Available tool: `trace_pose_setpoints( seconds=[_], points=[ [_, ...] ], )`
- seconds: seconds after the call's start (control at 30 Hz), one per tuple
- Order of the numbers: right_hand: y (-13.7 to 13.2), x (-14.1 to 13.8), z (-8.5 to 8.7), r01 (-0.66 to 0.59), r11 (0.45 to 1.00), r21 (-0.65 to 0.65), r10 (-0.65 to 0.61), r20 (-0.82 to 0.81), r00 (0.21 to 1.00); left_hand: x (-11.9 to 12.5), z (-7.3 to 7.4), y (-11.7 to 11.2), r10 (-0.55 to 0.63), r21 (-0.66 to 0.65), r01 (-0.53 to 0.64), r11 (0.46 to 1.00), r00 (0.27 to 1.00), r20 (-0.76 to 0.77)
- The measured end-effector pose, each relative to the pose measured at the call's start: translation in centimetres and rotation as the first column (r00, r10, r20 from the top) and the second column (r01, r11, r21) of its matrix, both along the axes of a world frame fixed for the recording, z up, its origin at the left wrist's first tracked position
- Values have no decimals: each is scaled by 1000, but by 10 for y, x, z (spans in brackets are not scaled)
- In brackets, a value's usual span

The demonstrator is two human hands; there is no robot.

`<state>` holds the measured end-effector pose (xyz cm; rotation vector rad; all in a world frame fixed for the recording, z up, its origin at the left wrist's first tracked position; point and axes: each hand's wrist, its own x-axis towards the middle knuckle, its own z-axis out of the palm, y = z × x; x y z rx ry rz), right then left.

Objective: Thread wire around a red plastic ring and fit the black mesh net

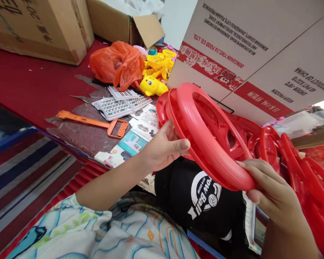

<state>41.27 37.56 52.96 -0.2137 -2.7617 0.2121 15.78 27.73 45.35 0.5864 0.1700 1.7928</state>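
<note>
A glossy red plastic ring (213, 144) with a ribbed rim is tilted between my two hands. My left hand (166, 145) is at its left edge, thumb out along the near side and the other fingers partly hidden behind the rim. With thumb and fingers, my right hand (271, 190) grips the lower right end of the ring. Just beneath lies a black fabric piece (186, 194) with white "Ball" lettering, across my lap. More red plastic parts (280, 158) are piled behind and to the right of the ring.
An orange plastic tool (97, 122), button-cell cards (115, 107) and printed cards (135, 140) lie on the red-covered table (43, 82). Farther back are an orange bag (116, 64), yellow toy parts (153, 85) and a brown carton (37, 28). A large white carton (232, 36) stands behind the ring.
</note>
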Motion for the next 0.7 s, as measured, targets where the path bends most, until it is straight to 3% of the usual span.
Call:
trace_pose_setpoints(
  seconds=[0.17,0.3,0.43,0.57,0.7],
  points=[
    [13,1,-5,-39,999,-5,39,35,999,-2,0,-1,-34,-23,32,999,995,-91],
    [11,-2,1,-30,999,-34,33,100,994,1,-1,-2,17,-43,-22,999,995,-103],
    [-8,-28,10,-14,995,-99,13,-12,1000,10,3,-2,48,-29,-51,998,994,-95],
    [-26,-62,17,32,998,-46,-34,-56,998,18,10,0,102,-51,-112,992,982,-157],
    [-30,-64,23,16,995,-101,-28,-126,992,18,18,6,111,-75,-128,989,974,-197]
  ],
)
